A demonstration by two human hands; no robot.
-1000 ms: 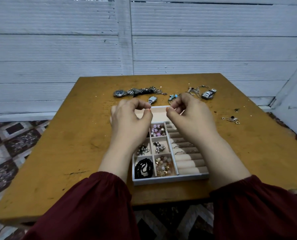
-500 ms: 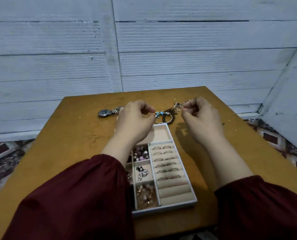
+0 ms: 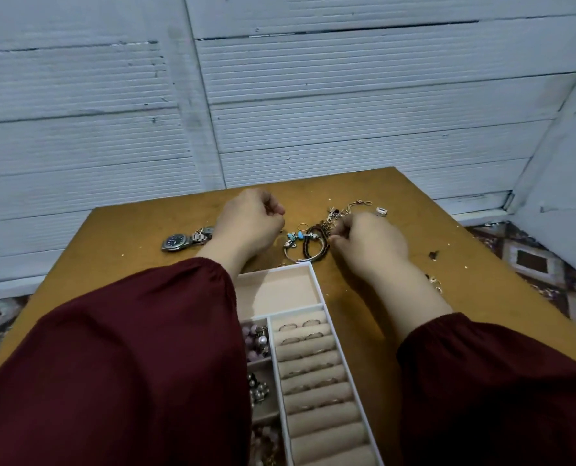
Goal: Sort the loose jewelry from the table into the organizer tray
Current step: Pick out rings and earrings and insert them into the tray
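Observation:
The white organizer tray (image 3: 317,288) lies in front of me with rings on its beige rolls (image 3: 308,363), beads in the small left compartments (image 3: 258,341) and a bare far compartment. Beyond it on the table lie a silver bangle with blue charms (image 3: 292,237), dark cord bracelets (image 3: 313,245), a tangle of chains (image 3: 342,213) and a wristwatch (image 3: 179,242). My left hand (image 3: 249,227) hovers left of the bangle, fingers pinched together; anything between them is too small to see. My right hand (image 3: 368,242) has its fingertips closed on the near edge of the chain tangle.
A small metal clasp (image 3: 382,211) lies right of the tangle. An earring (image 3: 435,284) and a dark bit (image 3: 432,254) lie near the table's right edge. White panelled walls close the back and right. My dark red sleeves hide the tray's left side.
Both hands have moved from above the tray forward to the loose jewelry at the far side of the table, and my head has leaned forward over the tray.

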